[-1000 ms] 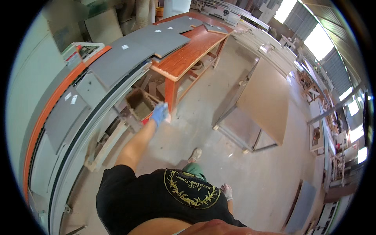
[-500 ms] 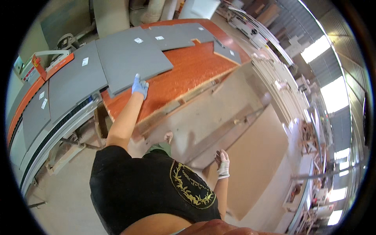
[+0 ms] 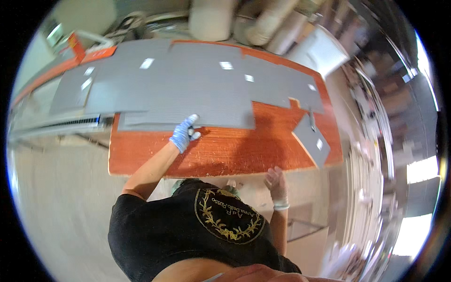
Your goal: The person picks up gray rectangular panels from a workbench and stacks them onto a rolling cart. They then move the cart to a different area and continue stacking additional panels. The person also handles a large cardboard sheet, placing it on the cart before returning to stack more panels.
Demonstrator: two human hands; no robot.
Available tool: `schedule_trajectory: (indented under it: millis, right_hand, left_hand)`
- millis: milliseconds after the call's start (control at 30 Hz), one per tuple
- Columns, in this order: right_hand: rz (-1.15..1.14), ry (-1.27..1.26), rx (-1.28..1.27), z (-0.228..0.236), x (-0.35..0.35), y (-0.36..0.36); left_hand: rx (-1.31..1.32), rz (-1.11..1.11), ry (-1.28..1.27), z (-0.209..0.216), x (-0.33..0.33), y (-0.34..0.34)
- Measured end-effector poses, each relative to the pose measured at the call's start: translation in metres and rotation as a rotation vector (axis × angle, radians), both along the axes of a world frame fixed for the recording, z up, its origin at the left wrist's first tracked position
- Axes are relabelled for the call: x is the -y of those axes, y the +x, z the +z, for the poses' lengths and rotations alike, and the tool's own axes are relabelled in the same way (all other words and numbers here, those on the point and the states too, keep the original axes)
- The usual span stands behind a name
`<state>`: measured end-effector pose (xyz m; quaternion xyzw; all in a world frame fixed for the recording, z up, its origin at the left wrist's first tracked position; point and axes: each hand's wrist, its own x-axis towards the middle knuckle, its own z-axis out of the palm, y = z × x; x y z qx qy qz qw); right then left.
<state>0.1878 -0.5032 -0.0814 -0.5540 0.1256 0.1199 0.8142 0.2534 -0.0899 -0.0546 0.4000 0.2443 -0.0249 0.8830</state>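
Note:
My left hand, in a pale blue glove, is at the near edge of a large grey panel. Its fingers reach onto the panel's surface, with the thumb apart on the near side. The panel lies flat on a reddish-brown wood-grain board and bears a white label. My right hand, in a whitish glove, hovers by the board's front edge; it is slightly blurred, its fingers extended and holding nothing. A small grey panel lies askew at the board's right end, with a slim dark object at its upper edge.
More labelled grey panels lie along the far side and to the left. An orange machine part stands at the far left, beside a metal rail. Stacked pale boards are on the right. A white bin-like container stands behind.
My view has turned toward the board, which now lies straight ahead. My left hand sits farther right along the panel's near edge. My right hand has come up toward the board's front edge.

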Motion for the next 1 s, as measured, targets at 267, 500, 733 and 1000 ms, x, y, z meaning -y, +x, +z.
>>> schedule_trajectory:
  millis: [267,500,733,1000]
  right_hand:
    - [0.605,-0.101,-0.025,0.036,-0.023,0.223]
    - [0.44,-0.342,-0.065,0.009,0.067,0.294]
    - [0.364,-0.242,-0.013,0.013,0.127,0.286]
    - [0.399,-0.351,0.205,-0.008,0.139,0.264]
  left_hand:
    - [-0.263,-0.188,0.202,-0.047,0.169,-0.064]
    - [-0.006,0.518,0.061,-0.084,0.156,-0.053]
    - [-0.073,0.436,-0.174,-0.052,0.063,0.052]
    - [0.074,0.454,-0.087,-0.003,0.075,0.076]
